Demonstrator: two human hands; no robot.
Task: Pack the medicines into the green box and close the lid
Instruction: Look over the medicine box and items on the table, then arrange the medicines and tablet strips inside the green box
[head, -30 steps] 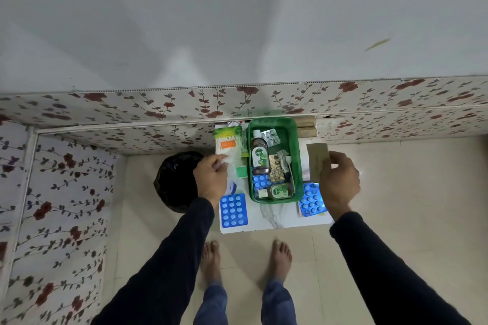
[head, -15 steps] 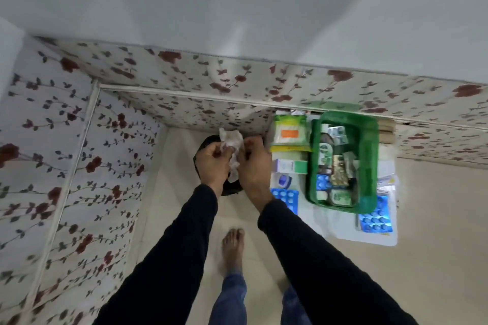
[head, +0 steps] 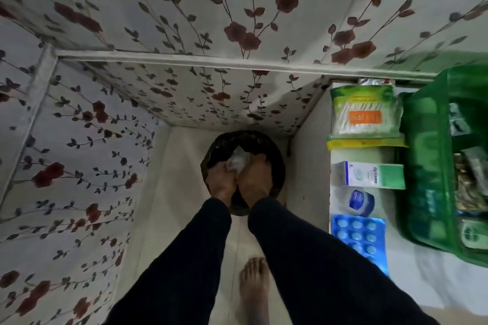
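My left hand (head: 221,179) and my right hand (head: 255,178) are pressed together over a black bin (head: 274,155) on the floor, both gripping a crumpled clear wrapper (head: 237,161). At the right, the green box (head: 425,166) stands open on a white table (head: 412,272) with several medicines inside. Beside the box lie a green cotton-bud packet (head: 365,116), a white-and-green carton (head: 369,174), a small blue jar (head: 361,202) and a blue blister pack (head: 359,232).
Flowered wallpaper covers the walls on the left and ahead, forming a corner behind the bin. My bare foot (head: 254,290) stands on the pale floor below my arms. The table's left edge runs close to my right arm.
I have turned left, away from the table. Both hands came together on the wrapper and moved down over the black bin. The card my right hand held is gone from it.
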